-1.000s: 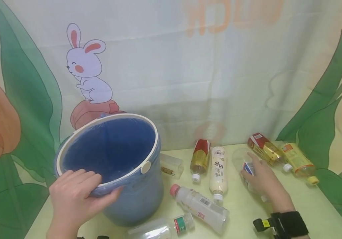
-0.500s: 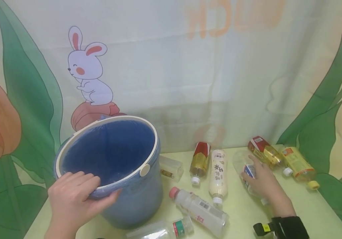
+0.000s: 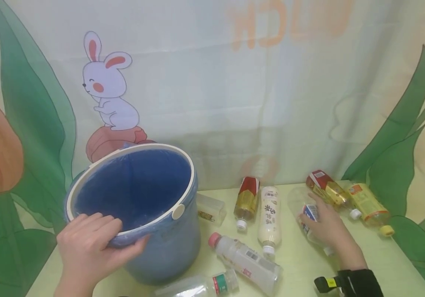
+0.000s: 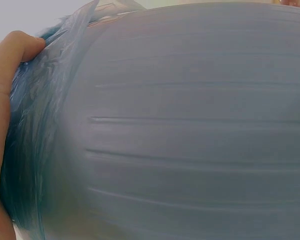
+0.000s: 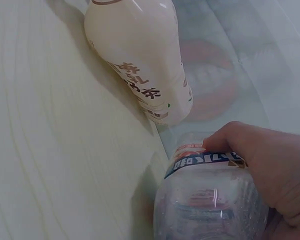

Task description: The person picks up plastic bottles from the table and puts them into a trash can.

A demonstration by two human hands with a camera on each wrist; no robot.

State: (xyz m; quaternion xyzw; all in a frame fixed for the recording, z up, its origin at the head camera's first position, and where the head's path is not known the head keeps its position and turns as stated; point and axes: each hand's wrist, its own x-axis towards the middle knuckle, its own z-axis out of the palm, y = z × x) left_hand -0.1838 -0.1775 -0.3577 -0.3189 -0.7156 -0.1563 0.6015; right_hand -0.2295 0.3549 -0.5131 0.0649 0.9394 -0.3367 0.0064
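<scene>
A blue bucket (image 3: 168, 251) with a white rim and a blue plastic liner stands tilted at the left of the table. My left hand (image 3: 90, 243) grips its near rim, fingers over the edge and thumb outside; in the left wrist view the thumb (image 4: 20, 47) presses on the crinkled liner (image 4: 45, 105). At the right, my right hand (image 3: 325, 225) holds a clear plastic bottle (image 3: 297, 202) with a blue and white label, lying on the table. The right wrist view shows the thumb (image 5: 240, 137) on that label. A cream milk tea bottle (image 5: 135, 50) lies beside it.
Near the bucket lie a clear box-shaped container (image 3: 212, 209), a pink-capped bottle (image 3: 246, 262) and a clear bottle with a green label (image 3: 197, 286). Farther back are two red-and-gold bottles, one (image 3: 247, 202) left of the milk tea, and a yellow-capped bottle (image 3: 370, 206). A printed curtain (image 3: 216, 82) hangs behind.
The view shifts slightly. Both hands stay where they were, the left on the bucket's rim and the right on the clear bottle.
</scene>
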